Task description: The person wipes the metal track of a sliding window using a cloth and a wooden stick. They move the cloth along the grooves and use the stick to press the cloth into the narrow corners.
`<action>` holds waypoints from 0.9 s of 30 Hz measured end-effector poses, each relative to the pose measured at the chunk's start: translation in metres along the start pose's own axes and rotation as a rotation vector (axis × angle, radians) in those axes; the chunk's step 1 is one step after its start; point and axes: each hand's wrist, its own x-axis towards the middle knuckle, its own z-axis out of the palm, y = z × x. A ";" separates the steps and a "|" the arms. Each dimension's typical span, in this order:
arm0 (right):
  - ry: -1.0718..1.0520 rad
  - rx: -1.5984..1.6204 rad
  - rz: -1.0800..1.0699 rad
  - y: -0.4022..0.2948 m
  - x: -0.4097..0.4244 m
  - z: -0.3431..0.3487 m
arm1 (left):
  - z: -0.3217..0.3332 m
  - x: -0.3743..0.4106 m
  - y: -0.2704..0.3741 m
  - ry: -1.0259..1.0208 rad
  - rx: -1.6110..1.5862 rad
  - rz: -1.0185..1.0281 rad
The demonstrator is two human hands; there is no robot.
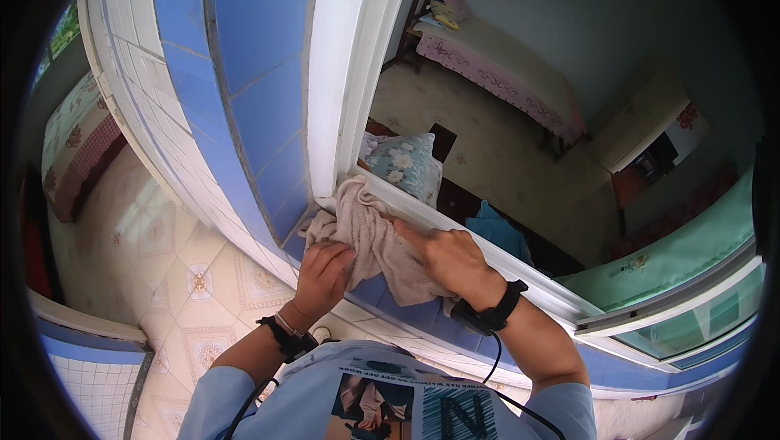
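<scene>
A crumpled beige towel (378,245) lies on the blue-tiled window sill (390,303), bunched into the corner where the white window frame (487,245) meets the side wall. My left hand (324,272) grips the towel's left edge with bent fingers. On its right side my right hand (448,254) presses down, index finger extended along the lower frame; its other fingers are curled over the cloth. Both wrists wear black straps, with cables running from them.
Beyond the window opening are a bed (499,68), a floral pillow (402,163) and a teal cloth (496,230). At right stand a green curtain (676,269) and a sliding glass pane (701,318). Blue wall tiles (262,74) rise beside the frame; patterned floor tiles (201,281) lie below left.
</scene>
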 end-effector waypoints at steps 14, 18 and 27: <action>-0.011 -0.239 -0.002 -0.019 -0.004 -0.005 | 0.012 0.006 0.023 -0.120 -0.191 0.031; 0.029 -0.153 -0.014 -0.014 0.016 0.002 | 0.022 0.006 0.029 -0.075 -0.185 0.021; -0.049 -0.042 -0.024 -0.002 0.001 -0.011 | 0.015 0.007 0.020 -0.119 -0.128 0.023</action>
